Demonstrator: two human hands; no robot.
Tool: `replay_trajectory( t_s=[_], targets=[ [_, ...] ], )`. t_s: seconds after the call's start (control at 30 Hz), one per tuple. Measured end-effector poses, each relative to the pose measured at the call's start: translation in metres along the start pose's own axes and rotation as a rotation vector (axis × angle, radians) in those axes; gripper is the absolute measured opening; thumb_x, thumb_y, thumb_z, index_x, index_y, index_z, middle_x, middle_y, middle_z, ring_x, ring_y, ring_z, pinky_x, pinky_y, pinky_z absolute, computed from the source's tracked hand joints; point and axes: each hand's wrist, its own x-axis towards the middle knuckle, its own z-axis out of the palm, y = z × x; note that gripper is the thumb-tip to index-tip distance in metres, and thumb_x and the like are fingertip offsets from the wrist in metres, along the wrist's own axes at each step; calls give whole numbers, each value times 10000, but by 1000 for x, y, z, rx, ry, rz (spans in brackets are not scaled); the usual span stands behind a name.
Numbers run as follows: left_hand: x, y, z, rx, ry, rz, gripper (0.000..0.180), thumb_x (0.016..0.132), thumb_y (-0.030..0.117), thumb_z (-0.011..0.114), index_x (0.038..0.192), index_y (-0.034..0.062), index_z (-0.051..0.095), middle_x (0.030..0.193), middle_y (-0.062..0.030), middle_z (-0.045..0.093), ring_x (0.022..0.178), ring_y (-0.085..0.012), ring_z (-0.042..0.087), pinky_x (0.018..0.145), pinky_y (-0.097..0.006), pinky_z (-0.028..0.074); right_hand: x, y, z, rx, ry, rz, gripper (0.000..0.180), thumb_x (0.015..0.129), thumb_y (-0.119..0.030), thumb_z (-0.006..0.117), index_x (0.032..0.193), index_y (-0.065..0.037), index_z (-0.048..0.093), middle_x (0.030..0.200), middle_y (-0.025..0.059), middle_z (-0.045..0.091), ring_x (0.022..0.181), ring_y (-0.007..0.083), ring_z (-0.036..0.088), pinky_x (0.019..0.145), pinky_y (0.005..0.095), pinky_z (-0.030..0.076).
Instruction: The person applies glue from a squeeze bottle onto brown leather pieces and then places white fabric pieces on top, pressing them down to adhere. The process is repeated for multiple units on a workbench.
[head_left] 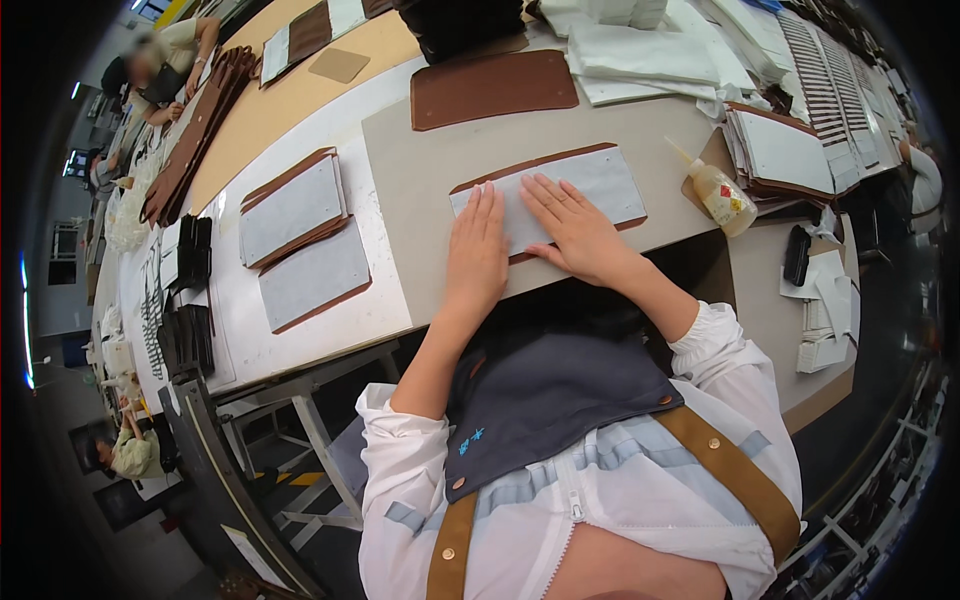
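Pale grey sheet [612, 188] layered over a brown panel [633, 223], lying on a grey board [412, 205] before the person. The left hand [479, 245] and right hand [578, 228] rest flat on the sheet, fingers extended, gripping nothing. Beyond lies a second brown panel [495, 90]; right, a squeeze bottle [724, 199]; left, a layered stack [290, 212].
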Motion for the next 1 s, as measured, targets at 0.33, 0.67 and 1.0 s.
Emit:
replay_trajectory(
  t_s=[0.33, 0.67, 1.0],
  targets=[
    [8, -1, 7, 231, -285, -91, 826, 997, 437, 542, 1598, 11, 171, 1664, -211, 150, 1551, -367, 101, 1246, -486, 112, -32, 66, -24, -161, -45, 204, 967, 933, -624, 544, 1551, 54, 236, 1639, 213, 222, 1539, 326, 177, 1255, 441, 156],
    [-14, -23, -58, -1514, 105, -792, 763, 1059, 364, 512, 1583, -10, 103, 1647, -221, 134, 1530, -317, 172, 1220, -452, 232, -46, 59, -22, -133, 115, 365, 958, 952, -613, 527, 1549, 71, 219, 1629, 241, 225, 1534, 346, 187, 1252, 470, 152],
    [3, -53, -39, -868, -100, -697, 493, 980, 305, 661, 1313, -40, 545, 1111, -121, 665, 976, -206, 641, 830, -341, 496, -46, 53, -21, -109, 161, 351, 844, 971, -517, 567, 1527, 57, 296, 1591, 218, 330, 1486, 367, 294, 1224, 459, 237]
  ],
)
